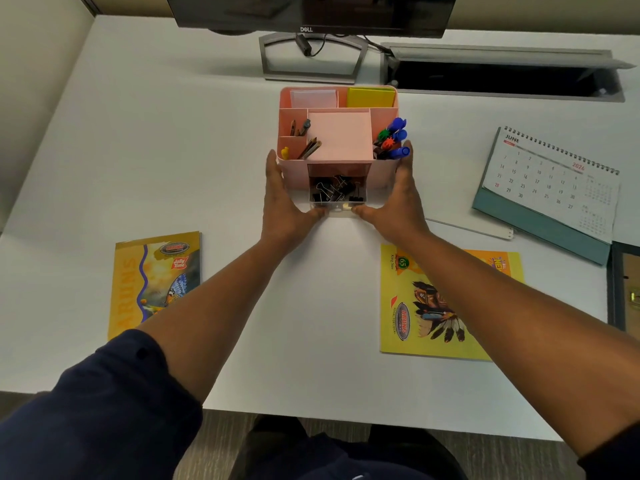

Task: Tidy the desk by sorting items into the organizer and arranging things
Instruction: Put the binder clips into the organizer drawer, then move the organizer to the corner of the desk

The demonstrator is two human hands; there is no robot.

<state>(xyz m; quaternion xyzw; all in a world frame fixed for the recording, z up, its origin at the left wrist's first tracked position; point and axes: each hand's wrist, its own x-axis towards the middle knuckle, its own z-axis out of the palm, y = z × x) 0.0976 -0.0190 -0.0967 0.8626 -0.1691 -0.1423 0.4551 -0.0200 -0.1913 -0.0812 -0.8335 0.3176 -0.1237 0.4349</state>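
Observation:
A pink desk organizer [382,174] stands at the middle of the white desk. Its clear drawer [337,208] sticks out at the front, full of black binder clips [334,192]. My left hand [284,206] lies flat against the organizer's left side, thumb on the drawer front. My right hand [398,202] lies flat against the right side, its thumb also on the drawer front. Coloured markers [394,140] fill the right compartment, pencils and pens [304,140] the left ones. A yellow pad [370,97] and white paper [313,98] stand in the back slots.
A yellow notebook [156,282] lies front left, another [408,306] front right, partly under my right arm. A desk calendar [554,178] stands at the right, a thin white strip [474,228] beside it. Behind are the monitor stand [313,57] and an open cable tray [502,74].

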